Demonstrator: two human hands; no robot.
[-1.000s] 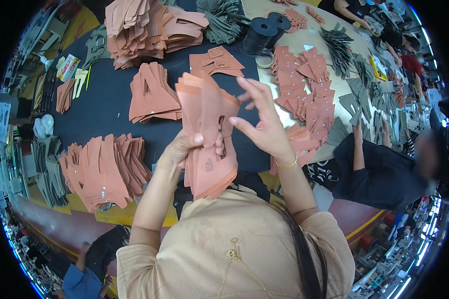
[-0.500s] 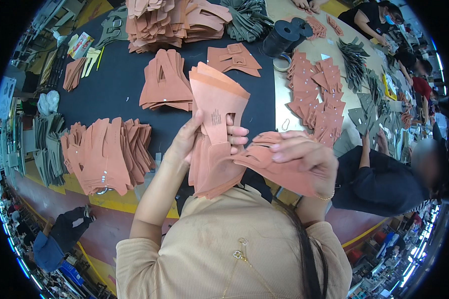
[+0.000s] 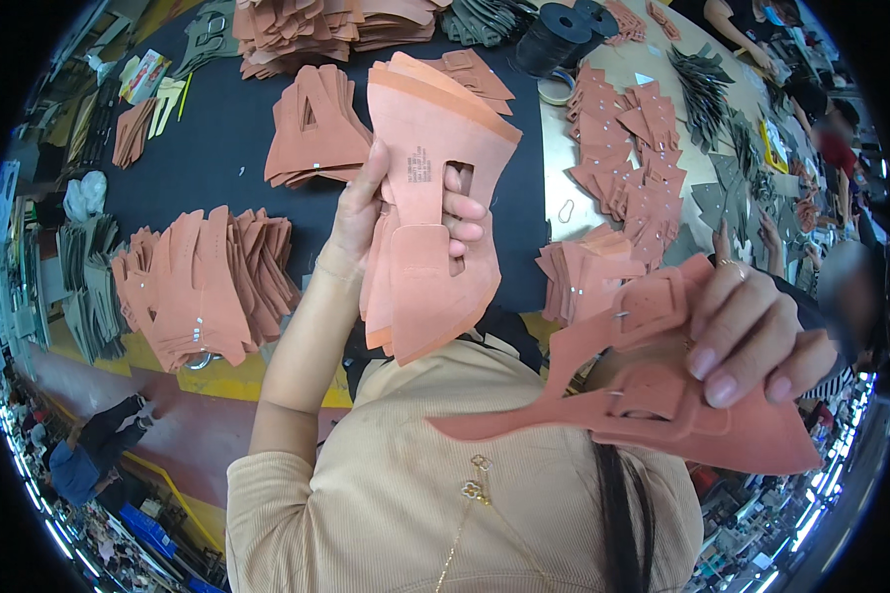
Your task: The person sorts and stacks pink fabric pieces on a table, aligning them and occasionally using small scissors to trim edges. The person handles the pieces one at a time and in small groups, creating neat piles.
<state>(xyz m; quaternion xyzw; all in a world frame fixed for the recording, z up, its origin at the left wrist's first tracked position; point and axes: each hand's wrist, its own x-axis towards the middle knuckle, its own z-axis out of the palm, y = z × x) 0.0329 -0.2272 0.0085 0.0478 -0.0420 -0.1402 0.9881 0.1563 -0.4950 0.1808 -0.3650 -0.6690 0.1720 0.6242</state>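
My left hand (image 3: 356,212) is closed round a stack of salmon-coloured leather shoe-upper pieces (image 3: 420,203), held upright over the table's near edge. Its thumb lies along the left side, and the fingertips show through the slot cut in the pieces. Dark print marks the front piece. Off to the right and nearer me, my right hand (image 3: 756,331) grips a single strapped shoe upper (image 3: 727,440) of the same colour with two covered buckles on it. That upper is apart from the stack and tilts down toward my chest.
On the dark table mat (image 3: 218,148), a pile of slotted pieces (image 3: 316,133) and a bundle of cut uppers (image 3: 203,287) lie left. A stack (image 3: 588,272) sits right, beside spread pieces (image 3: 628,168). Black spools (image 3: 554,40) stand at the back. A co-worker's hand (image 3: 766,247) is at right.
My right hand has moved right and nearer me, carrying the buckled upper away from the stack. The left hand's stack has risen slightly. A stack on the right is now uncovered.
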